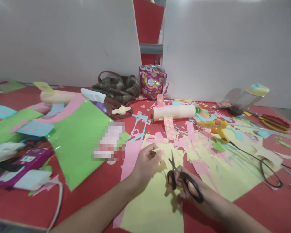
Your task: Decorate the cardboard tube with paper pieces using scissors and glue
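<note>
My left hand (pixel 142 168) is closed in a pinch on a small piece of pale yellow paper (pixel 156 150), which shows at the fingertips. A pair of black-handled scissors (pixel 174 165) sits in my right hand (pixel 207 193), with fingers through the loops. The blades stand slightly apart, pointing up and away, just right of the paper piece and not touching it. Below both hands lies a yellow sheet (pixel 150 210) over a pink sheet (pixel 131 158). Beyond the hands rests a cream tube (pixel 174 112) with pink patterned strips attached.
A yellow glue gun (pixel 214 126) with a black cord lies at right, among paper scraps. Red-handled pliers (pixel 276 121) and a clear bottle (pixel 251 97) are farther right. A green sheet (pixel 80 142), a purple power strip (pixel 26 163) and a white charger (pixel 32 179) occupy the left.
</note>
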Available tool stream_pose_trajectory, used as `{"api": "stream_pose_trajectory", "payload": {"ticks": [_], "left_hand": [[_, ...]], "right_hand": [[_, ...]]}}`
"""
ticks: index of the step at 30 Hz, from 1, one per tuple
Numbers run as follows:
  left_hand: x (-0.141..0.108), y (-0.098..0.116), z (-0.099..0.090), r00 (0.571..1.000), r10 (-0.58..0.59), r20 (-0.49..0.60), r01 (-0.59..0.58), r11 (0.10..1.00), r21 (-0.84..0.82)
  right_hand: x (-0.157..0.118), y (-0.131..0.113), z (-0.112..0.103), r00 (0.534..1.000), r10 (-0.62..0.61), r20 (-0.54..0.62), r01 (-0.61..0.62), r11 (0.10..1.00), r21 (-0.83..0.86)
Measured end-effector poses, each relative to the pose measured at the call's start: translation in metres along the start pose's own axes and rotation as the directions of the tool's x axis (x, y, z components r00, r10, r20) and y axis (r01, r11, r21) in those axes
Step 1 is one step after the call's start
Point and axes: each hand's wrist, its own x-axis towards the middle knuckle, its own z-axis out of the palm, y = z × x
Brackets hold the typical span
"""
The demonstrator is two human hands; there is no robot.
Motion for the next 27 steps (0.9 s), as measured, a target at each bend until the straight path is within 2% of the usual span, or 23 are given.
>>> {"api": "stream_pose_trajectory", "payload": {"ticks": [4,11,21,27], "left_hand": [[-0.001,-0.002,0.0,0.999,0.041,-0.006,-0.04,0.998,0.049],[-0.005,-0.009,0.003,0.999,0.047,0.019,-0.049,0.994,0.1],[-0.011,-0.008,0.006,0.995,0.095,-0.01,-0.091,0.979,0.18],[-0.011,-0.007,0.007,0.994,0.106,-0.03,-0.099,0.979,0.18]], "right_hand": [[-0.002,0.002,0.001,0.999,0.043,-0.019,-0.044,0.996,-0.073],[-0.001,0.013,0.003,0.995,-0.017,-0.102,0.007,0.995,-0.096],[0.004,0.017,0.008,0.994,-0.047,-0.102,0.034,0.991,-0.128],[0.004,0.017,0.011,0.99,-0.055,-0.126,0.026,0.975,-0.221]]}}
